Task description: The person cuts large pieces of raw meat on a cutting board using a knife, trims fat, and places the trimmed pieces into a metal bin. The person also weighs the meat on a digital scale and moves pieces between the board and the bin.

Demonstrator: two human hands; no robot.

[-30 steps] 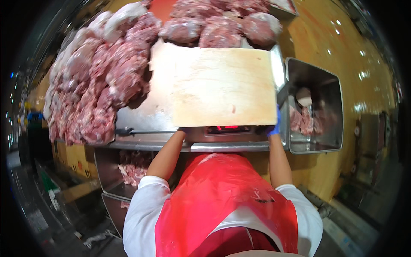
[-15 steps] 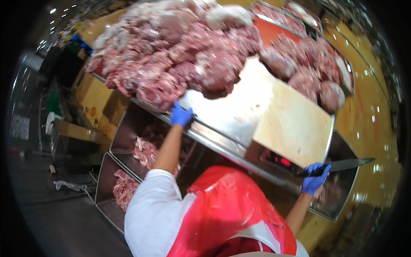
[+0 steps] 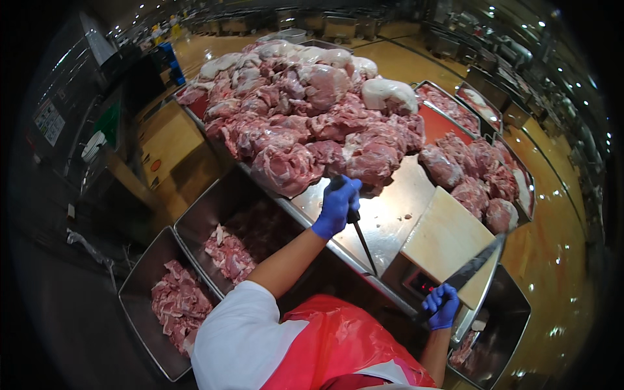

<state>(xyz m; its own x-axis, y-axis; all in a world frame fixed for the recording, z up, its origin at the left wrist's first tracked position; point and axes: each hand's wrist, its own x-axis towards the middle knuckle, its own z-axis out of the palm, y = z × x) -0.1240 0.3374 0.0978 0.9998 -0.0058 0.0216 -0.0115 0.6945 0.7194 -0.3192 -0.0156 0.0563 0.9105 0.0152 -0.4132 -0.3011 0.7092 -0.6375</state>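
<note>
Picture a clock face over the view, worker down at 6. The left hand (image 3: 339,205), in a blue glove, is near dead centre, fingers curled snugly round a slim dark metal rod with a black handle (image 3: 364,247). The rod slants toward 5 o'clock, tip by the near edge of the shiny steel table (image 3: 406,188); can't tell if it touches. The right hand (image 3: 442,305), same kind of glove, sits between 4 and 5, fingers bunched together round the grip of a long grey-bladed knife (image 3: 478,263). Can't make out the thumb well. The blade points up toward 1 or 2, over the right side of the thick cream-coloured slab (image 3: 442,227); no idea if they're touching.

My two cents on handling that pair: firm grip on both handles, all fingers behind where rod and blade could meet, one steady shallow angle, light pressure. I'd want the edge turned away from the left forearm, and more elbow room from the big heap of pink raw meat (image 3: 292,123) at 12, since it's just beyond the left hand. Grey metal tubs (image 3: 138,299) sit around 8, well apart from the knife.
</note>
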